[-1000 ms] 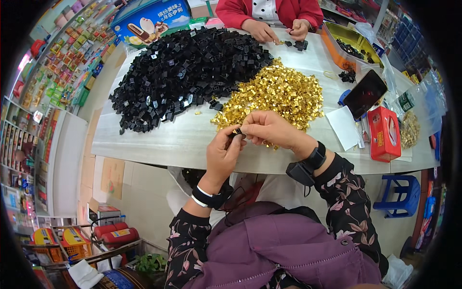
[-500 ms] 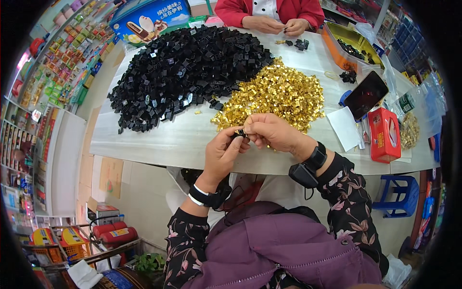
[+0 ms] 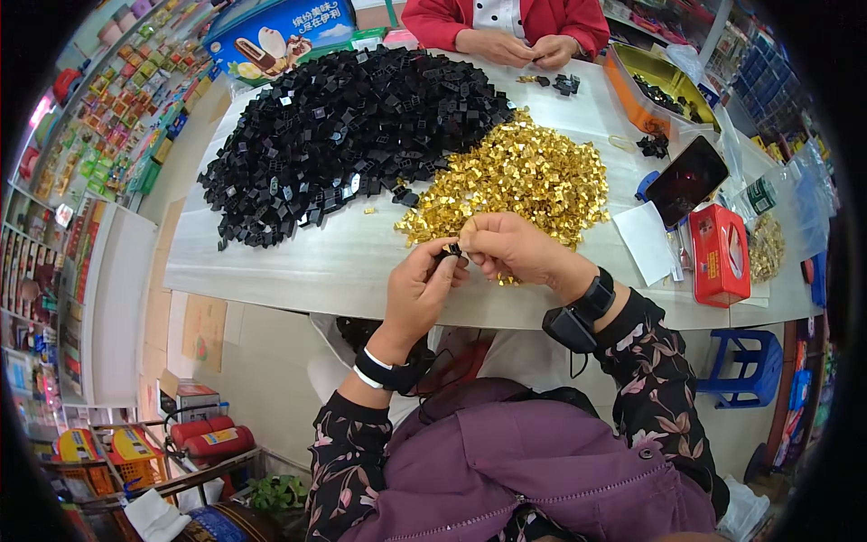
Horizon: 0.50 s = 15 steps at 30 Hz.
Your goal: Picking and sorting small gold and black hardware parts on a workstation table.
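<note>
My left hand [image 3: 417, 287] pinches a small black plastic piece [image 3: 449, 252] between thumb and fingers, over the near side of the table. Against that piece, my right hand [image 3: 513, 246] is closed in a pinch; a glint of gold shows at the fingertips, but what they hold is mostly hidden. Just beyond my hands spreads a heap of small gold metal clips [image 3: 533, 176]. To its left rises a larger heap of black square plastic pieces [image 3: 352, 135].
Across the pale table [image 3: 271, 280], a person in a red jacket [image 3: 506, 45] handles small pieces. An orange tin [image 3: 655, 90], a phone [image 3: 688, 179], white paper [image 3: 646, 239] and a red box [image 3: 720, 253] stand right. A blue stool [image 3: 741, 366] is below.
My two hands stay together at the black piece with barely any shift. Across the table, the other person's hands have moved slightly. The view has shifted a little.
</note>
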Tool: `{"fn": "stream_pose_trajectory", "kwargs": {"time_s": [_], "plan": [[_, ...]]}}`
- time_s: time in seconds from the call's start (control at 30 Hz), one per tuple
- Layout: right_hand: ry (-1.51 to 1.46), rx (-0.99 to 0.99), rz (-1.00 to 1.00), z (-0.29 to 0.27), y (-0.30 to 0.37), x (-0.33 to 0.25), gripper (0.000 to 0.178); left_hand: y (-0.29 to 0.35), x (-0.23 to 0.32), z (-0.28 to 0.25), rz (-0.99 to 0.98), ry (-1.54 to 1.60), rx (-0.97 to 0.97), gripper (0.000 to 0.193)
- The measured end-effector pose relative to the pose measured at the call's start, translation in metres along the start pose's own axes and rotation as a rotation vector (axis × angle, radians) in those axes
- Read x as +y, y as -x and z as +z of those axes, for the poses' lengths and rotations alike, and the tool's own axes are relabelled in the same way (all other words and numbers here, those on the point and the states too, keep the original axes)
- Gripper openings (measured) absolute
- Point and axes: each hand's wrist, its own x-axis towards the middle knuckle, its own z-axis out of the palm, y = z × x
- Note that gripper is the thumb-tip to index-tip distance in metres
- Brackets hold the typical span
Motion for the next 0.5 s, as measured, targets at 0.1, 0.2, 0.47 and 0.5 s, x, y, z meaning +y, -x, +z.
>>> {"fn": "stream_pose_trajectory", "kwargs": {"time_s": [0.1, 0.2, 0.47, 0.5], "plan": [[0.102, 0.025, -0.009, -0.001, 0.0, -0.002, 0.015, -0.001, -0.001, 0.002, -0.006, -0.047, 0.065, 0.019], [0.186, 0.036, -0.014, -0.002, 0.0, -0.003, 0.015, -0.002, 0.003, 0.003, 0.07, -0.32, 0.071, 0.021], [0.27, -0.022, 0.022, -0.006, 0.003, -0.01, 0.017, -0.002, -0.001, 0.001, 0.209, -0.412, 0.064, 0.024], [0.256, -0.047, 0.064, -0.005, 0.005, -0.013, 0.018, -0.001, 0.0, 0.001, 0.208, -0.412, 0.064, 0.024]]}}
